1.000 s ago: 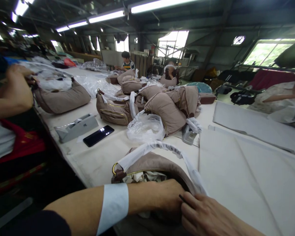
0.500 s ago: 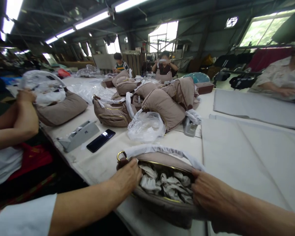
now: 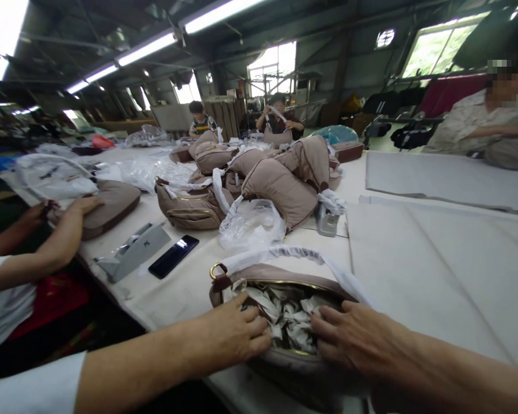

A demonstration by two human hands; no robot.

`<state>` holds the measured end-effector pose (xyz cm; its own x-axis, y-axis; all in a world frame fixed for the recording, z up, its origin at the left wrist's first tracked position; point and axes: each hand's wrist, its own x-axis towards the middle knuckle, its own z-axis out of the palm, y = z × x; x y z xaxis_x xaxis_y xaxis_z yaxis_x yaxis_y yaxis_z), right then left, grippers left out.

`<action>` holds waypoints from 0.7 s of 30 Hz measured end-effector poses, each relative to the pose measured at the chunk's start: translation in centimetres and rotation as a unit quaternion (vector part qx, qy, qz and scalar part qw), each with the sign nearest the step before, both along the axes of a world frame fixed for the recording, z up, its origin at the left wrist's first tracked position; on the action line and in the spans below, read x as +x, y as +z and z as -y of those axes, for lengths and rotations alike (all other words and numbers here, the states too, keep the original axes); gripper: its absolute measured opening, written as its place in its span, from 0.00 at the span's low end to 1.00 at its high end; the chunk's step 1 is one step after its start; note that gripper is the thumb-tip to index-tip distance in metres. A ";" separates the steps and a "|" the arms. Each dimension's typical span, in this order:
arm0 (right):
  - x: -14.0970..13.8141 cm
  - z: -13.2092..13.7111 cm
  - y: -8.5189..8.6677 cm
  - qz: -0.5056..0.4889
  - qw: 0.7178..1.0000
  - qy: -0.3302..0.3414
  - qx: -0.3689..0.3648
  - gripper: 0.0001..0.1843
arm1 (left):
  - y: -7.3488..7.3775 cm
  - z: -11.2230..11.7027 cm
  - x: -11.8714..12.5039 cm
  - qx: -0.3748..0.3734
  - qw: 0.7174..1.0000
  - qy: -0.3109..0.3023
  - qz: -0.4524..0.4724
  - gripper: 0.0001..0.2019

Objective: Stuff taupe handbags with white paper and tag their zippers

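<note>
A taupe handbag [image 3: 285, 276] with a gold zip lies open at the near edge of the table, its strap wrapped in white tissue [image 3: 280, 256]. Crumpled white stuffing paper [image 3: 291, 319] fills its mouth. My left hand [image 3: 233, 333] rests on the left side of the opening, fingers curled and pressing on the paper. My right hand [image 3: 349, 339] lies on the right side, fingers spread flat over the paper and the bag's near rim.
A pile of matching taupe bags [image 3: 280, 178] and clear plastic bags [image 3: 252, 224] sits mid-table. A black phone [image 3: 172, 256] and grey tape dispenser [image 3: 133, 250] lie to the left. A co-worker's hands [image 3: 75, 207] press another bag. White sheets [image 3: 435, 253] cover the right side.
Both my hands moved inward from the ends of the bag's opening onto the stuffing paper. The co-worker at left lowered their hands onto their bag. The view shifted slightly.
</note>
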<state>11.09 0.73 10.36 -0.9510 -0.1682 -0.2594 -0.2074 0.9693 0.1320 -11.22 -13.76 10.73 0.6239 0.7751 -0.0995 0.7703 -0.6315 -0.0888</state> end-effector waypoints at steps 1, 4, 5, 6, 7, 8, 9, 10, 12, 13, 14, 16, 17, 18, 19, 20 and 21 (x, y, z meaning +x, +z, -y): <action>-0.2 0.2 -0.3 0.026 1.000 -0.008 0.012 0.30 | -0.8 -0.4 0.0 -0.004 1.000 0.015 -0.009 0.08; -0.8 0.6 0.0 0.103 0.991 -0.064 0.053 0.19 | -2.6 -1.9 -0.2 -0.050 0.994 0.087 -0.048 0.08; -1.1 0.5 0.3 0.122 0.988 -0.075 0.058 0.16 | -2.8 -2.4 -0.3 -0.074 0.988 0.118 -0.064 0.08; -1.4 0.4 0.6 0.134 0.986 -0.082 0.058 0.13 | -2.8 -2.8 -0.2 -0.099 0.981 0.145 -0.082 0.07; -1.6 0.3 0.9 0.140 0.985 -0.088 0.053 0.12 | -2.5 -3.2 -0.2 -0.121 0.974 0.166 -0.098 0.07; -1.8 0.0 1.1 0.142 0.984 -0.096 0.046 0.11 | -2.0 -3.5 -0.1 -0.139 0.967 0.182 -0.111 0.07; -1.9 -0.2 1.3 0.136 0.984 -0.106 0.036 0.10 | -1.4 -3.7 0.0 -0.151 0.962 0.190 -0.124 0.08; -1.9 -0.4 1.5 0.127 0.985 -0.115 0.025 0.09 | -0.6 -3.7 0.1 -0.162 0.959 0.193 -0.132 0.09; -1.6 -0.7 2.0 0.125 0.985 -0.121 0.014 0.07 | 1.3 -3.5 0.1 -0.193 0.953 0.199 -0.122 0.10; -1.4 -0.7 2.3 0.138 0.984 -0.115 0.015 0.06 | 2.1 -3.2 0.1 -0.212 0.949 0.209 -0.108 0.09; -1.2 -0.6 2.7 0.157 0.982 -0.107 0.023 0.05 | 2.9 -2.8 0.1 -0.226 0.946 0.217 -0.087 0.09; -0.7 -0.2 3.6 0.197 0.975 -0.090 0.051 0.04 | 3.8 -1.8 0.3 -0.230 0.949 0.214 -0.027 0.09; -0.5 0.1 4.0 0.209 0.972 -0.085 0.064 0.04 | 3.9 -1.4 0.5 -0.216 0.954 0.210 0.004 0.09; -0.3 0.4 4.2 0.217 0.970 -0.083 0.075 0.04 | 3.8 -1.1 0.8 -0.196 0.958 0.207 0.031 0.08; -0.1 0.7 4.3 0.222 0.968 -0.081 0.083 0.04 | 3.4 -1.0 1.2 -0.179 0.959 0.216 0.044 0.08; 0.1 0.9 4.3 0.225 0.968 -0.078 0.084 0.04 | 2.8 -1.1 1.6 -0.165 0.957 0.236 0.035 0.09; 0.3 1.1 4.1 0.226 0.968 -0.072 0.083 0.04 | 2.0 -1.5 2.0 -0.158 0.952 0.263 0.001 0.12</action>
